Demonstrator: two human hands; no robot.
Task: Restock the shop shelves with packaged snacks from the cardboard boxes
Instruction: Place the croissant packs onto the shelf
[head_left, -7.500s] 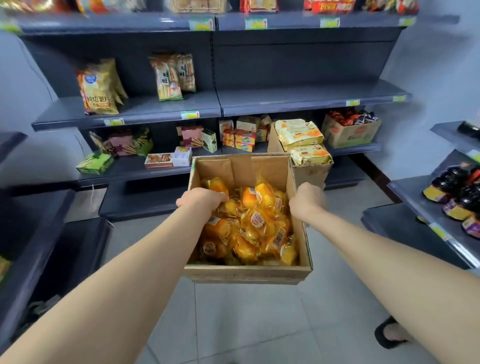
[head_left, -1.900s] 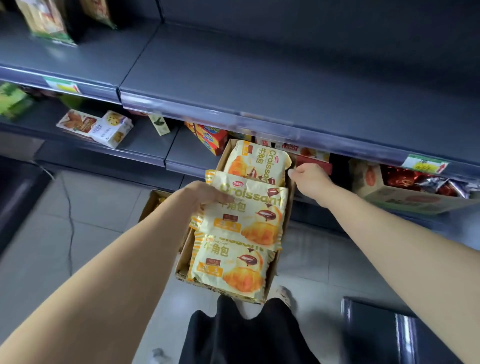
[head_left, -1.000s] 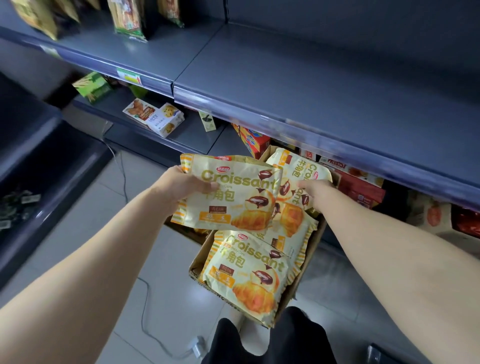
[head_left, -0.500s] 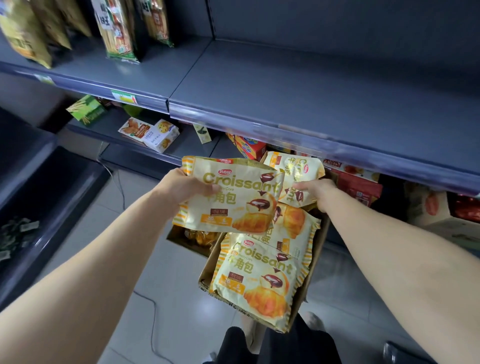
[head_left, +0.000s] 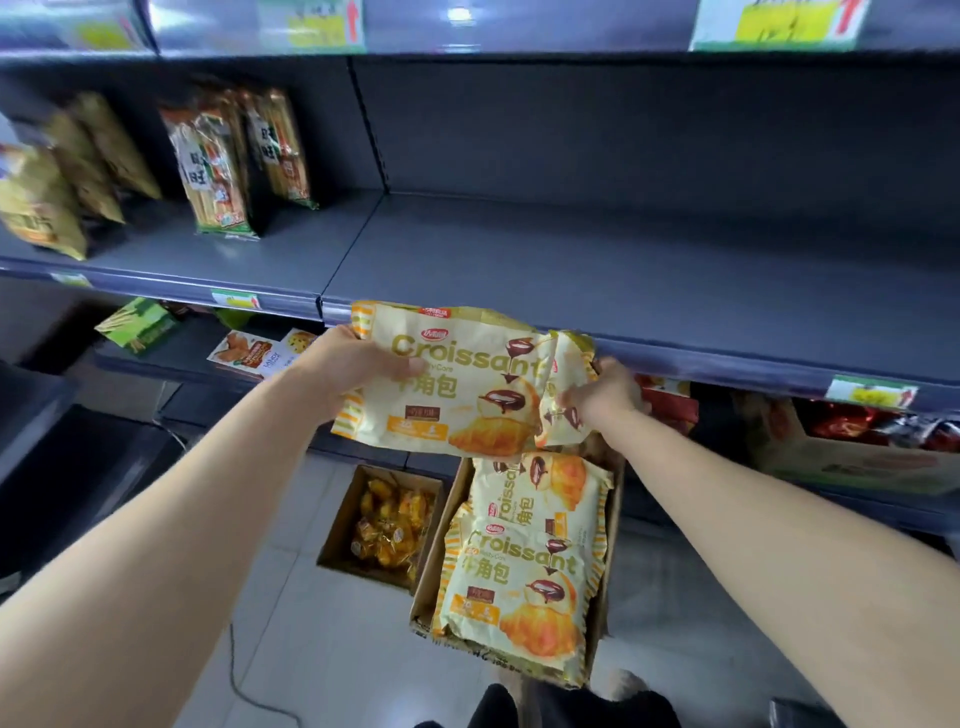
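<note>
At the front edge of the grey shelf (head_left: 649, 270), my left hand (head_left: 353, 371) gripped a croissant bag (head_left: 452, 384) by its left end and my right hand (head_left: 610, 395) pinched a second bag (head_left: 571, 353) just behind it; more bags (head_left: 514, 571) lay in the cardboard box (head_left: 430, 571) on the floor (head_left: 311, 649) below

The dark grey middle shelf (head_left: 571, 260) spans the frame, with upright snack bags (head_left: 213, 171) on its upper-left section. The lower shelf (head_left: 176, 358) at left holds a green box (head_left: 137, 325). On the tiled floor (head_left: 322, 649), lower centre, two open cardboard boxes stand side by side: the large box (head_left: 427, 587) holds croissant packs (head_left: 519, 571), the small box (head_left: 340, 519) orange wrapped snacks (head_left: 389, 525).
</note>
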